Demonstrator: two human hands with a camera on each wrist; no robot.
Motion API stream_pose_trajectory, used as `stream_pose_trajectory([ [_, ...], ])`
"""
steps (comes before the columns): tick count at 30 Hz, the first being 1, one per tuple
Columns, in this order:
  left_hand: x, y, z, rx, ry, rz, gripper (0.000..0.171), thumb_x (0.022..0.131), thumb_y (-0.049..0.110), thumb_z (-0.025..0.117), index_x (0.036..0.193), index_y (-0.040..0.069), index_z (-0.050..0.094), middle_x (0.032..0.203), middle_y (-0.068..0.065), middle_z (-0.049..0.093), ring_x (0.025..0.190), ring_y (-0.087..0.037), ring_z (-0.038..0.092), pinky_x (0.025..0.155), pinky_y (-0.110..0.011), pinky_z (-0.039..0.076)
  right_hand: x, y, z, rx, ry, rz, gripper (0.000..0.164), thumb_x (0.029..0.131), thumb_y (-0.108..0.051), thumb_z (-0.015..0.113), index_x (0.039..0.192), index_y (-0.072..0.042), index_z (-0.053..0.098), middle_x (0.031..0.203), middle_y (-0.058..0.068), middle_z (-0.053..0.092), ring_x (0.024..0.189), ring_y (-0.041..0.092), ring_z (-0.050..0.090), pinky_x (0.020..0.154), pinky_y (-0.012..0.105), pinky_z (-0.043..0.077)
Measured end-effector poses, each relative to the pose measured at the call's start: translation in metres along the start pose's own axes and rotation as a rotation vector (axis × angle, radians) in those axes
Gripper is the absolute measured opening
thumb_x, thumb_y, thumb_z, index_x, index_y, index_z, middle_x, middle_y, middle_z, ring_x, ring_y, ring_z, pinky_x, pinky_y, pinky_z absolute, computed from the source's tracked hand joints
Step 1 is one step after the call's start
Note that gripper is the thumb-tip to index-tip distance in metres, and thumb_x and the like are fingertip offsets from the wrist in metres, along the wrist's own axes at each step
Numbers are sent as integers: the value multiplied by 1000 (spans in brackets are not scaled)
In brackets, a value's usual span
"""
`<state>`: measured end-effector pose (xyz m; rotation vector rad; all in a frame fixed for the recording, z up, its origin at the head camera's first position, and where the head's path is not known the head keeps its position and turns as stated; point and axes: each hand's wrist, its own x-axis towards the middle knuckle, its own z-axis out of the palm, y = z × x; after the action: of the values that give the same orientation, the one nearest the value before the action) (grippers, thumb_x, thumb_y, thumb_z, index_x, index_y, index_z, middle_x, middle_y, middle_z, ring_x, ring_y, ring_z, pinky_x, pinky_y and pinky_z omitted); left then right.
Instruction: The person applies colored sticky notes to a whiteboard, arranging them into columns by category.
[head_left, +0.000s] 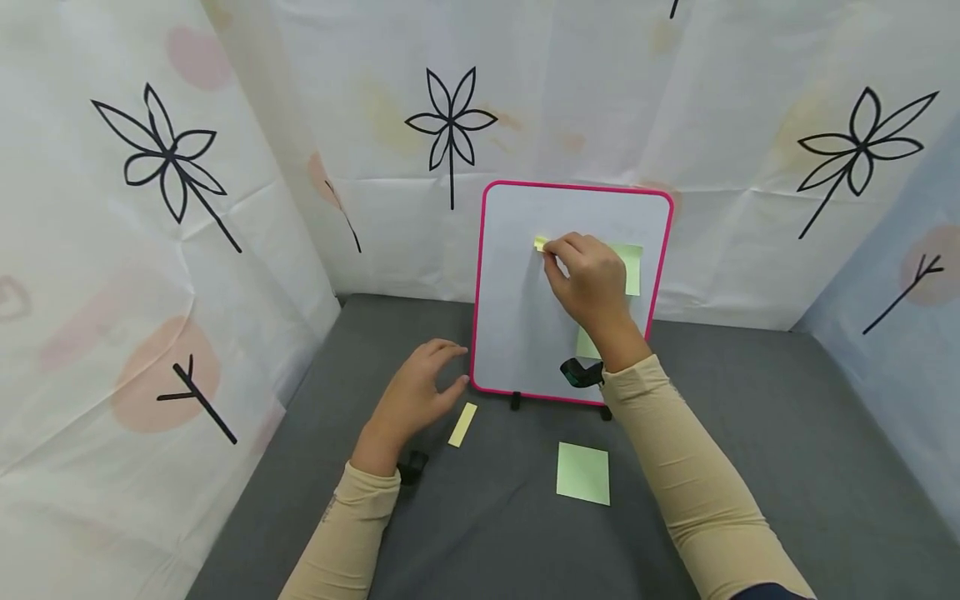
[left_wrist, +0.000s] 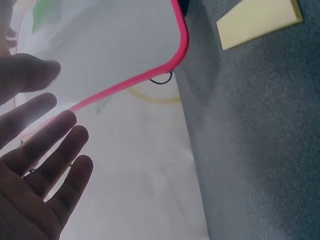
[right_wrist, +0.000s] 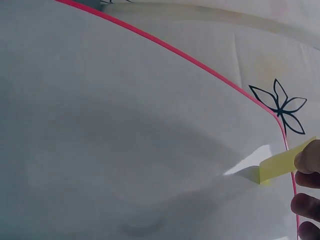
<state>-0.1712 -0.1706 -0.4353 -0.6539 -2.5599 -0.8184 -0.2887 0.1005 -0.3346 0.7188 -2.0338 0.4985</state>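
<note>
A small yellow sticky note strip [right_wrist: 280,165] is pinched between the thumb and fingers of my right hand [head_left: 592,279], in front of the upper part of a whiteboard [head_left: 517,317] with a pink frame. Whether the strip touches the board I cannot tell. Two green sticky notes [head_left: 630,271] are on the board's right side, partly hidden behind the right hand and wrist. My left hand [head_left: 416,392] hovers near the board's lower left corner, fingers spread and holding nothing. Below it, a thin yellow sticky note pad [head_left: 462,425] lies on the grey table.
A green sticky note pad [head_left: 583,473] lies on the grey tabletop [head_left: 510,542] in front of the board. Black feet [head_left: 515,401] support the board's lower edge. White cloth [head_left: 360,125] with drawn flowers hangs behind and at the sides.
</note>
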Motion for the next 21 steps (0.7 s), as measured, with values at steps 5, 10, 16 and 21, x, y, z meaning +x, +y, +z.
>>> stream_pose_trajectory([
  [5, 1, 4, 3, -3, -8, 8, 37, 93, 10, 81, 129, 3, 73, 127, -10, 69, 120, -29, 65, 101, -46, 58, -5, 0, 5, -7, -11, -27, 9, 95, -7, 74, 97, -1, 80, 94, 12, 79, 80, 31, 73, 67, 43, 61],
  [10, 3, 6, 8, -12, -23, 16, 38, 94, 10, 80, 130, 2, 73, 128, -10, 69, 120, -29, 65, 101, -45, 58, -12, 3, 8, -10, -21, -33, 9, 96, -7, 73, 95, -1, 80, 93, 13, 78, 80, 31, 73, 67, 43, 61],
  [16, 10, 11, 8, 10, 5, 81, 40, 92, 9, 80, 131, 0, 72, 127, -11, 70, 119, -29, 66, 100, -44, 59, -19, 2, 7, -23, -56, -35, 12, 95, -5, 70, 95, -1, 80, 93, 12, 78, 80, 31, 72, 66, 43, 60],
  [21, 25, 18, 2, 45, 8, 118, 47, 93, 10, 77, 138, 1, 67, 133, -12, 68, 123, -28, 65, 103, -44, 58, -25, 1, 9, -25, -73, -43, 9, 92, -1, 72, 94, -1, 80, 93, 12, 77, 76, 31, 70, 63, 43, 59],
])
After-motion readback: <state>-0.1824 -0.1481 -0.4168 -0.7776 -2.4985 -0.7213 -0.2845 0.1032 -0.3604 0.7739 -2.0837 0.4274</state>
